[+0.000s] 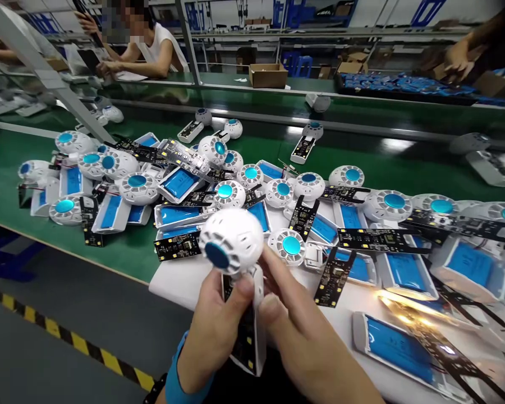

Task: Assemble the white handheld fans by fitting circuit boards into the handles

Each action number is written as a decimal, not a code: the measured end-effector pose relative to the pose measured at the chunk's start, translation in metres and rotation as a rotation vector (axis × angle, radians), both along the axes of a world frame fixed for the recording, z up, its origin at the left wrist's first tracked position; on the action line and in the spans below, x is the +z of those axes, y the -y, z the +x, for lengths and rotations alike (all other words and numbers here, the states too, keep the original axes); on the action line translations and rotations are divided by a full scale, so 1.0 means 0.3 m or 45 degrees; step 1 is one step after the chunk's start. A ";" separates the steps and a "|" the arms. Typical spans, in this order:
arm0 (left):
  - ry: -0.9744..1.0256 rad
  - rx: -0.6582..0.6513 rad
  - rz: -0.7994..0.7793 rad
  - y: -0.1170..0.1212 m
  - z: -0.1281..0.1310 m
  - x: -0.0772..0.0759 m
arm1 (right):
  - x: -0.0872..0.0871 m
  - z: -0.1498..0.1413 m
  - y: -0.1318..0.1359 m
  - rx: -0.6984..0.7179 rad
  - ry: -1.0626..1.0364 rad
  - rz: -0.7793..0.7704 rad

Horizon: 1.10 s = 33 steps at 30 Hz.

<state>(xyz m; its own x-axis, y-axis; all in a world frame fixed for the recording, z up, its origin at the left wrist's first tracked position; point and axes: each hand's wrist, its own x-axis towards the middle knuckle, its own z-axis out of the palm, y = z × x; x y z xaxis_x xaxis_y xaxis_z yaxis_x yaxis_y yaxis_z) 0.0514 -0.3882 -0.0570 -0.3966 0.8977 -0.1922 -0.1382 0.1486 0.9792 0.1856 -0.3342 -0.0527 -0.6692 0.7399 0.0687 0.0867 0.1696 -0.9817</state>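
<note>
Both my hands hold one white device point(235, 247) near the bench's front edge. It has a round white head with a blue centre and a white handle with a black circuit board in it. My left hand point(212, 334) wraps the handle from the left, thumb pressed on the board. My right hand point(307, 336) grips the handle from the right, thumb and fingers closed on it. A blue band point(174, 381) sits on my left wrist.
Several white round heads point(138, 188), black circuit boards point(376, 240) and white shells with blue batteries point(399, 348) cover the green bench point(8, 168). A cardboard box point(268, 74) stands behind. Other people work at the far left point(151, 47) and far right point(458, 59). Yellow-black floor tape point(67, 336) runs below.
</note>
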 end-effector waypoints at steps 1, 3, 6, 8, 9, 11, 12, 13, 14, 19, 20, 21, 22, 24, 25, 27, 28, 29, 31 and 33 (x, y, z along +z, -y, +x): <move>-0.016 0.076 -0.019 -0.001 -0.003 0.001 | -0.017 0.002 0.019 0.028 0.079 -0.003; -0.048 0.139 -0.012 -0.002 -0.007 0.003 | -0.055 -0.005 0.055 0.048 0.182 0.017; -0.159 0.160 0.050 0.003 -0.008 0.003 | -0.098 -0.036 0.091 -0.056 0.104 0.123; -0.212 0.178 0.057 0.005 -0.007 0.003 | -0.108 -0.051 0.099 -0.139 0.046 0.164; -0.221 0.191 0.054 0.006 -0.007 0.005 | -0.109 -0.053 0.099 -0.150 0.036 0.160; -0.204 0.206 0.045 0.007 -0.008 0.010 | -0.105 -0.045 0.097 -0.100 0.029 0.088; -0.188 0.227 0.038 0.007 -0.010 0.015 | -0.103 -0.036 0.096 -0.046 0.023 0.032; -0.174 0.254 0.034 0.007 -0.011 0.020 | -0.101 -0.027 0.096 0.013 0.023 -0.036; -0.159 0.279 0.033 0.007 -0.012 0.025 | -0.100 -0.017 0.097 0.068 0.029 -0.116; 0.176 0.177 0.007 0.002 -0.015 0.046 | -0.100 0.006 0.114 0.142 -0.111 -0.716; 0.260 0.137 -0.003 -0.001 -0.015 0.047 | -0.097 0.004 0.115 0.145 -0.153 -0.835; 0.313 0.106 -0.010 -0.003 -0.015 0.045 | -0.093 0.002 0.114 0.152 -0.175 -0.928; 0.331 0.087 -0.020 -0.006 -0.015 0.043 | -0.088 -0.001 0.111 0.161 -0.178 -0.995; 0.289 0.090 -0.043 -0.012 -0.015 0.037 | -0.073 -0.007 0.103 0.168 -0.169 -1.061; 0.248 0.102 -0.042 -0.015 -0.015 0.033 | -0.066 -0.010 0.099 0.162 -0.170 -1.078; 0.177 0.118 -0.002 -0.020 -0.017 0.028 | -0.052 -0.014 0.088 0.162 -0.180 -1.091; 0.160 0.111 0.033 -0.023 -0.020 0.026 | -0.047 -0.015 0.083 0.169 -0.193 -1.093; 0.160 0.095 0.064 -0.025 -0.023 0.024 | -0.042 -0.015 0.079 0.181 -0.203 -1.094; 0.198 0.062 0.089 -0.027 -0.031 0.020 | -0.037 -0.013 0.070 0.225 -0.212 -1.095; 0.240 0.043 0.088 -0.026 -0.039 0.015 | -0.036 -0.011 0.065 0.278 -0.187 -1.079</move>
